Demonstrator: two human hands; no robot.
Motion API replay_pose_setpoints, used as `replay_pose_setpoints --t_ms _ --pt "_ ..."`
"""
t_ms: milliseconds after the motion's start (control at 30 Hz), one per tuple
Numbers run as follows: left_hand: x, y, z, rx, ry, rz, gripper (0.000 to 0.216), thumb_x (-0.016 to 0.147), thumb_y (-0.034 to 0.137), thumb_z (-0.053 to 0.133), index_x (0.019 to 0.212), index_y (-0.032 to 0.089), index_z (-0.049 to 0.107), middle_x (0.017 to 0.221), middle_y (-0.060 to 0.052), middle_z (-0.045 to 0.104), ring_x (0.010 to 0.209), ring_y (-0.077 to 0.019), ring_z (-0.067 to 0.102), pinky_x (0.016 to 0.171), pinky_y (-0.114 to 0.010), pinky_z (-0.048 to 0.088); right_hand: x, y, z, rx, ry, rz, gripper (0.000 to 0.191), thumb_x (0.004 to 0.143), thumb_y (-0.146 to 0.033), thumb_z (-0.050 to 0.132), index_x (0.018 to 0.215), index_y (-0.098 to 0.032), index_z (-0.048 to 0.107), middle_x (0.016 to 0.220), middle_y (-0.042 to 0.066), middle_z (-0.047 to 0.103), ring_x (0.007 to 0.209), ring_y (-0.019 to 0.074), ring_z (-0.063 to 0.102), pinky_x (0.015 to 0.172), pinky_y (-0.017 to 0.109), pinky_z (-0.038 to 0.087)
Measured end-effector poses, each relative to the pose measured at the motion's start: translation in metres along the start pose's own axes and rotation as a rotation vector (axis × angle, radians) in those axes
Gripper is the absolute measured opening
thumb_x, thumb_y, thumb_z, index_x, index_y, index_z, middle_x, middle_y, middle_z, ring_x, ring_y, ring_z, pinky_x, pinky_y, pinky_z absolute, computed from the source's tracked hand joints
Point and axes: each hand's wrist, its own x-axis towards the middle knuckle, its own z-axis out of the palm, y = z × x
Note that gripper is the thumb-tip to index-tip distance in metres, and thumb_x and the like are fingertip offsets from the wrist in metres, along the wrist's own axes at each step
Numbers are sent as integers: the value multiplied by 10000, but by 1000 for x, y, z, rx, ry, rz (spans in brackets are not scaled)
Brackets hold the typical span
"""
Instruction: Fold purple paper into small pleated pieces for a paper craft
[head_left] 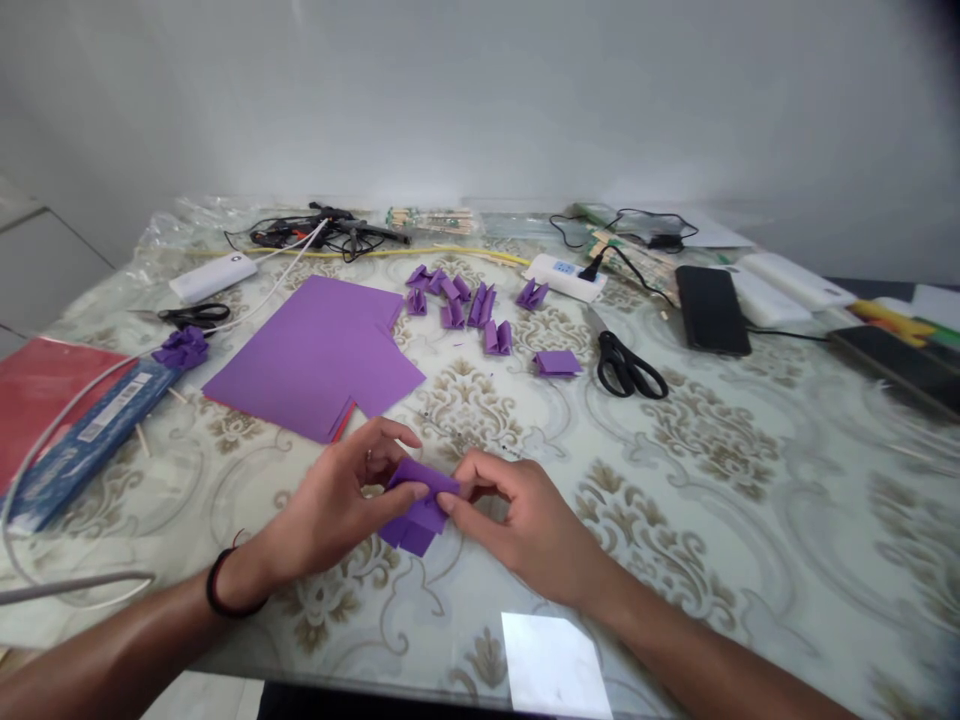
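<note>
Between my two hands is a small folded piece of purple paper (415, 535), held just above the patterned tablecloth. My left hand (352, 485) pinches it from the left with the thumb lying across its face. On its right edge, the thumb and fingers of my right hand (510, 510) grip it. A stack of purple paper sheets (315, 350) lies beyond my left hand, with a red edge peeking out below. Several folded purple paper pieces (481, 305) stand in a group farther back, and a flat folded purple piece (556, 363) rests to their right.
Black-handled scissors (626, 368) lie at right, near a phone (711, 310) and a white power strip (564, 277). Another pair of scissors (196, 315), a white power bank (213, 277) and a blue box (94, 440) are at left. Cables run along the back.
</note>
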Motion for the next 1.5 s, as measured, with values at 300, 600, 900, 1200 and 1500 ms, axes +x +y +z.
replay_pose_setpoints --t_ms 300,600,900,1200,1500 --pt "-2 1 -2 -9 -65 -70 155 935 300 748 1027 213 659 744 52 573 654 -121 498 573 -225 379 1 -1 -1 59 -42 29 276 983 -316 637 742 -218 546 653 -34 593 601 123 523 486 220 333" --pt "-2 -3 -2 -127 27 -32 207 956 290 763 1133 231 673 904 8 763 819 -158 697 739 -258 542 0 -4 0 41 -117 48 262 989 -334 633 763 -203 610 713 21 730 640 146 617 486 218 347" --pt "-4 2 0 -29 -10 43 97 984 263 727 1063 212 705 901 2 779 824 -151 718 728 -240 546 1 -1 2 2 -133 74 360 1005 -396 604 720 -188 676 685 38 718 622 157 632 548 240 440" --pt "-2 4 -1 7 -58 0 138 992 320 713 1000 187 750 915 -37 795 804 -173 693 719 -269 516 0 -1 6 8 -174 59 383 1036 -389 549 732 -188 667 700 47 727 627 163 643 575 256 455" --pt "0 8 -4 210 -194 -86 308 1008 354 636 766 165 665 664 43 556 610 -106 439 547 -230 313 -2 -2 6 -1 -193 39 409 1039 -382 536 703 -181 658 656 40 697 589 155 608 548 250 414"
